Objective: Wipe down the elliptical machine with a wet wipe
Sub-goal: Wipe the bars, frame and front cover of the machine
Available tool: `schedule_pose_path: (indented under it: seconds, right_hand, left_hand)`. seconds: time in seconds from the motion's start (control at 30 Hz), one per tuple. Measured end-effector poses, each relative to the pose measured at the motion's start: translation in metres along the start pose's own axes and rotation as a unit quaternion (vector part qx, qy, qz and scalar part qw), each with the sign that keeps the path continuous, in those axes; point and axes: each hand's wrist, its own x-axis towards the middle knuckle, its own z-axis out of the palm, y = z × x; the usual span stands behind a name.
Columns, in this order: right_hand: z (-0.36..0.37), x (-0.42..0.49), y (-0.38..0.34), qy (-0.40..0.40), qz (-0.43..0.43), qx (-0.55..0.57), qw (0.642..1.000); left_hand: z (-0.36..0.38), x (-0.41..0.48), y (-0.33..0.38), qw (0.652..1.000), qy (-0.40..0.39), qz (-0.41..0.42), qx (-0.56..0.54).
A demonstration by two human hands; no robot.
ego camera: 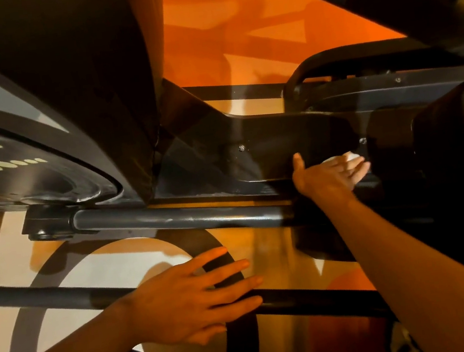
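Observation:
The black elliptical machine (251, 150) fills the view, seen from close and low. My right hand (330, 175) presses a white wet wipe (348, 157) flat against the machine's dark side panel, fingers straight and thumb spread. Only a small edge of the wipe shows above my fingers. My left hand (193, 297) rests with spread straight fingers on a lower black bar (313, 300) of the frame and holds nothing.
A grey rail (171, 218) runs across the middle, joined to a bracket at the left. The round flywheel cover (20, 172) sits at the left. Beneath lies an orange, white and black floor (104, 267). Another black frame part (389, 89) stands at the back right.

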Motion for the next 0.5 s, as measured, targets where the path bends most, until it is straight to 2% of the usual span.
schedule_pose_path:
  seconds: [0.1,0.17,0.27,0.33,0.4,0.5]
  right_hand:
    - [0.032,-0.006,-0.010,0.025,-0.055,0.047,0.997]
    - [0.022,0.010,-0.008,0.049,-0.039,0.112,0.992]
    - [-0.017,0.053,-0.003,0.152,0.032,0.236,0.959]
    - [-0.028,0.064,-0.008,0.182,0.044,0.253,0.949]
    - [-0.017,0.061,-0.026,0.181,-0.029,0.214,0.959]
    - [0.011,0.038,-0.063,0.120,-0.174,0.134,0.968]
  left_hand:
    - [0.001,0.000,0.001,1.000,-0.003,0.003,0.000]
    - [0.000,0.000,0.000,1.000,-0.010,0.003,0.000]
    - [-0.004,0.002,-0.002,1.000,-0.023,0.002,-0.006]
    - [-0.006,0.002,-0.002,0.999,-0.037,0.002,-0.005]
    - [-0.006,0.002,-0.002,0.999,-0.047,0.002,0.002]
    - [-0.007,0.002,-0.001,0.998,-0.062,0.002,0.006]
